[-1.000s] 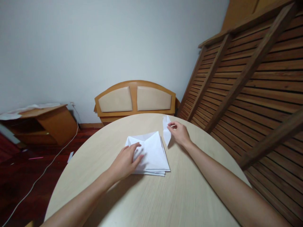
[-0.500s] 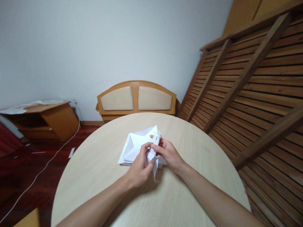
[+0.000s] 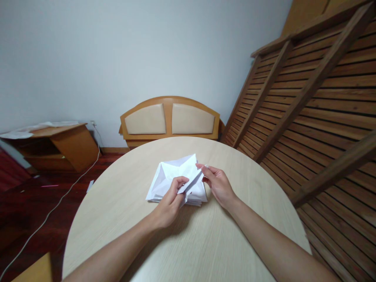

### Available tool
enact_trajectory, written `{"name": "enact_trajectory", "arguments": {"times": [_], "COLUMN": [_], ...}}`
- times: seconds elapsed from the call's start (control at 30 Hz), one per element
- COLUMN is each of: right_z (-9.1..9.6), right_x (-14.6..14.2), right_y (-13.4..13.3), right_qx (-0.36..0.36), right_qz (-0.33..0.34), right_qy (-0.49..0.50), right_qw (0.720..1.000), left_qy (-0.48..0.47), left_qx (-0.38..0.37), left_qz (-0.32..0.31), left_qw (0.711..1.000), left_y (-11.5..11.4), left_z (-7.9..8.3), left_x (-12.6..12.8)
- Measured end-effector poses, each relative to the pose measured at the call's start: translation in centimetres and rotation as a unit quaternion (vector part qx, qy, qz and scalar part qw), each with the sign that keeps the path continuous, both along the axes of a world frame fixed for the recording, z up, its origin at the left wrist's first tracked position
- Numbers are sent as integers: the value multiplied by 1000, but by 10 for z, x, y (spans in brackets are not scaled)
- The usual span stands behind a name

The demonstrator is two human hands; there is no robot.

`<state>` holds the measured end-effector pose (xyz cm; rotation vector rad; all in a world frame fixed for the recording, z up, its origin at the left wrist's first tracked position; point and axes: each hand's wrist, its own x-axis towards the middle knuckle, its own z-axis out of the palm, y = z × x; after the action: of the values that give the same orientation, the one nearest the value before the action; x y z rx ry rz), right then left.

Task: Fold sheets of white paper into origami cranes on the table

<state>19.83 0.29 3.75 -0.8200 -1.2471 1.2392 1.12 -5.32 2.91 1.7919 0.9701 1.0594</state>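
Paper piece (image 3: 193, 183), already folded narrow, is held just above the creased paper stack (image 3: 172, 174) on the table (image 3: 205, 243); left hand (image 3: 170, 203) and right hand (image 3: 219, 187) each pinch one end with fingertips, folding seemingly unfinished.

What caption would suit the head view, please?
Left hand and right hand pinch a small folded paper piece over a stack of folded sheets on a round table.

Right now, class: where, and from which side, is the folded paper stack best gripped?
Probably the near-left corner of the stack, from the left: it lies flat on the table, and the left hand and right hand hold a folded piece over its near-right part.
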Motion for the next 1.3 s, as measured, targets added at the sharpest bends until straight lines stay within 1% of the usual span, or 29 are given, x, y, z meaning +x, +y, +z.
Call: {"name": "enact_trajectory", "arguments": {"times": [0.07, 0.13, 0.2, 0.3, 0.4, 0.47, 0.57, 0.63, 0.7, 0.77, 0.87, 1.0, 1.07, 1.1, 1.23, 1.3], "right_z": [-1, -1, 0, 1, -1, -5, -10, -12, -12, -11, -7, -4, -5, -5, -5, -6], "right_x": [0, 0, 0, 0, -4, -9, -20, -27, -31, -32, -29, -26, -27, -27, -29, -29], "right_y": [0, 0, -1, -3, -3, -6, -15, -22, -28, -30, -27, -21, -21, -22, -31, -33], "right_qx": [14, 32, 43, 35, 16, 9, 9, 10, 11, 16, 35, 93, 101, 96, 82, 92], "right_qz": [-24, -33, -33, -29, -28, -3, 72, 113, 125, 113, 74, -9, -17, -4, 82, 99], "right_qy": [-22, -33, -39, -40, -30, -12, 14, 9, 9, 24, 52, 26, 11, 10, -24, -47], "right_qw": [999, 998, 998, 998, 999, 1000, 997, 993, 992, 993, 995, 995, 995, 995, 993, 990], "left_qy": [-6, -15, -20, -33, -42, -41, -53, -65, -75, -83, -90, -90, -92, -93, -105, -111], "left_qx": [18, 22, 2, -30, -25, -17, 0, 11, 20, 25, 12, -15, -13, -8, 8, 19], "left_qz": [-19, -27, -9, 28, 59, 87, 123, 136, 145, 145, 115, 90, 94, 98, 133, 147], "left_qw": [1000, 999, 1000, 999, 997, 995, 991, 988, 986, 986, 989, 992, 991, 991, 985, 983], "left_y": [1, 2, 4, 7, 9, 9, 7, 5, 4, 2, 1, -2, -3, -3, -2, -1], "left_z": [-1, -2, -4, -10, -14, -13, -8, -7, -8, -11, -15, -15, -13, -12, -11, -13], "left_x": [1, 2, 3, 4, 5, 5, 5, 6, 8, 10, 12, 14, 14, 14, 14, 13]}}
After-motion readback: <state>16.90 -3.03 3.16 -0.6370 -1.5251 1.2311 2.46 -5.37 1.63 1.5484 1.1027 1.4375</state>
